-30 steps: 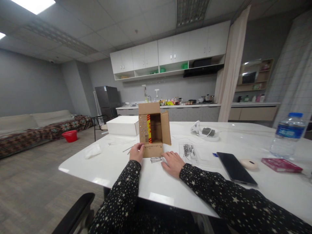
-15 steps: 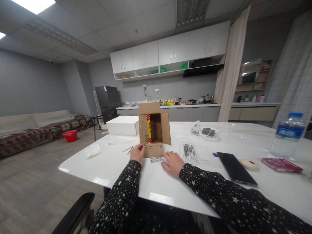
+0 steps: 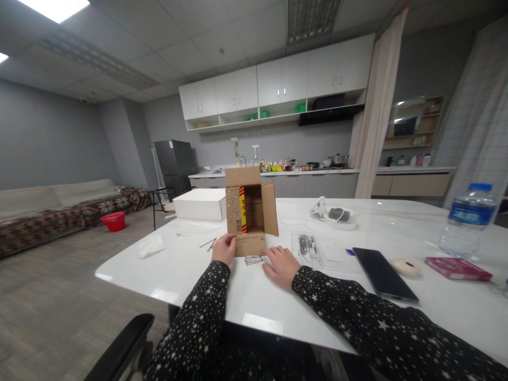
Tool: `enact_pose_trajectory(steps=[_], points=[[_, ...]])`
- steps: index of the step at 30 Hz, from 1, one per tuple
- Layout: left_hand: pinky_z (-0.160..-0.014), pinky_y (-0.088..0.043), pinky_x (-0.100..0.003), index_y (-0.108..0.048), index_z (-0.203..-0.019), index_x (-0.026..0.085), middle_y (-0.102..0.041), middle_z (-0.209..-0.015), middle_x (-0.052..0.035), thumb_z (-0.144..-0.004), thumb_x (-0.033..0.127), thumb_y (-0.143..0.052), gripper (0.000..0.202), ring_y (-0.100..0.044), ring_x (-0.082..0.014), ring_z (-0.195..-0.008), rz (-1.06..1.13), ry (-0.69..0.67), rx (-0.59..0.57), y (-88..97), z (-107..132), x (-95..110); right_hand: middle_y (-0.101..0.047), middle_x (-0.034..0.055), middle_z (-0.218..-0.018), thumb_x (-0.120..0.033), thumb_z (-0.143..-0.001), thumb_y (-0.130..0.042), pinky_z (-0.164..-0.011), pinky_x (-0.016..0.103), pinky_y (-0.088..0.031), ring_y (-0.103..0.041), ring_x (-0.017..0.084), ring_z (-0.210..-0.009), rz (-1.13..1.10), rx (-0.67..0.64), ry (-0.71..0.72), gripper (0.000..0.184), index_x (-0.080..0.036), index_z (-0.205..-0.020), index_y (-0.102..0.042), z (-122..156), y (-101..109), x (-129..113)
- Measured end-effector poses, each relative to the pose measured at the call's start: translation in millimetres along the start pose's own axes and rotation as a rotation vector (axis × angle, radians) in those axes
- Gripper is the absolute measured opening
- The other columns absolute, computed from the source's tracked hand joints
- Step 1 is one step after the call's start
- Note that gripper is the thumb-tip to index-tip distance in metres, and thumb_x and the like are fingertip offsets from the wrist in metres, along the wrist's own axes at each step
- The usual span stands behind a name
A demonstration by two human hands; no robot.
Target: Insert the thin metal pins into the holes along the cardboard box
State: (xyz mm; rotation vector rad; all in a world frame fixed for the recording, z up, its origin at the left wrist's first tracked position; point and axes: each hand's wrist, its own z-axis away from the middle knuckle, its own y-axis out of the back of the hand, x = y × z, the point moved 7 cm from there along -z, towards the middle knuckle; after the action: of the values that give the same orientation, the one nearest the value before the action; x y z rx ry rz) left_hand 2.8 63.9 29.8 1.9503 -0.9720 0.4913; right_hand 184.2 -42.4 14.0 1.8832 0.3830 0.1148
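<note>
An opened cardboard box point(image 3: 254, 209) stands before me, its mouth facing me and its flaps spread. Rows of small dark dots line the lower flap point(image 3: 250, 248), and shiny dots cover the left flap point(image 3: 234, 211). My left hand point(image 3: 224, 248) is closed in a pinch at the lower flap's left edge; what it grips is too small to make out. My right hand point(image 3: 282, 266) rests open and palm down on the table, fingertips by the flap's right corner. Thin dark sticks point(image 3: 253, 260) lie under the flap's front edge, and a few more point(image 3: 208, 243) lie left of it.
A white box point(image 3: 199, 205) stands behind on the left, near a crumpled white wrapper point(image 3: 151, 246). To the right are a clear tray of dark pieces point(image 3: 307, 248), a phone point(image 3: 384, 274), a white device with a cable point(image 3: 337, 216), a magenta box point(image 3: 457, 269) and a water bottle point(image 3: 468, 222).
Almost nothing differs. The fingers of my left hand have shifted very slightly at the flap's edge; the box and my right hand stay where they were.
</note>
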Motion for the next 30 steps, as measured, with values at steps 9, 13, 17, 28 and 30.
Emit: enact_pose_trajectory(steps=[9, 13, 17, 28, 30], points=[[-0.070, -0.048, -0.029, -0.064, -0.084, 0.018, -0.068, -0.077, -0.0034, -0.075, 0.030, -0.052, 0.020, -0.061, -0.0161, -0.070, 0.014, -0.037, 0.066, 5.8, -1, 0, -0.058, 0.0087, -0.114, -0.031, -0.090, -0.042, -0.089, 0.034, -0.030, -0.046, 0.023, -0.104, -0.014, 0.004, -0.002, 0.035, -0.018, -0.121, -0.051, 0, 2, 0], [-0.065, -0.046, -0.027, -0.062, -0.083, 0.019, -0.061, -0.068, 0.0000, -0.075, 0.029, -0.051, 0.017, -0.057, -0.0146, -0.064, 0.017, -0.049, 0.087, 8.7, 0, 3, -0.058, 0.0088, -0.114, -0.031, -0.090, -0.042, -0.089, 0.034, -0.029, -0.046, 0.022, -0.104, -0.007, 0.006, -0.001, 0.035, -0.018, -0.122, -0.050, 0, 1, 0], [-0.063, -0.045, -0.026, -0.061, -0.081, 0.018, -0.060, -0.067, 0.0008, -0.075, 0.031, -0.052, 0.017, -0.055, -0.0138, -0.063, 0.012, -0.074, 0.059, 6.9, 2, 7, -0.058, 0.0091, -0.114, -0.032, -0.090, -0.041, -0.088, 0.034, -0.029, -0.046, 0.023, -0.105, 0.005, -0.002, 0.000, 0.036, -0.018, -0.122, -0.051, 0, 0, 0], [-0.059, -0.043, -0.023, -0.064, -0.077, 0.016, -0.061, -0.064, 0.0003, -0.073, 0.020, -0.054, 0.012, -0.053, -0.0112, -0.059, 0.006, -0.206, -0.290, -30.2, 16, 20, -0.058, 0.0098, -0.114, -0.032, -0.090, -0.041, -0.088, 0.035, -0.029, -0.046, 0.024, -0.105, 0.012, -0.006, 0.001, 0.036, -0.018, -0.122, -0.051, -1, -1, 0], [-0.058, -0.042, -0.022, -0.064, -0.074, 0.015, -0.061, -0.064, 0.0004, -0.072, 0.019, -0.055, 0.010, -0.052, -0.0105, -0.058, -0.011, -0.235, -0.334, -31.5, 20, 26, -0.058, 0.0095, -0.114, -0.032, -0.090, -0.042, -0.087, 0.035, -0.029, -0.046, 0.023, -0.104, 0.015, 0.002, 0.006, 0.035, -0.018, -0.121, -0.050, -1, -2, 0]])
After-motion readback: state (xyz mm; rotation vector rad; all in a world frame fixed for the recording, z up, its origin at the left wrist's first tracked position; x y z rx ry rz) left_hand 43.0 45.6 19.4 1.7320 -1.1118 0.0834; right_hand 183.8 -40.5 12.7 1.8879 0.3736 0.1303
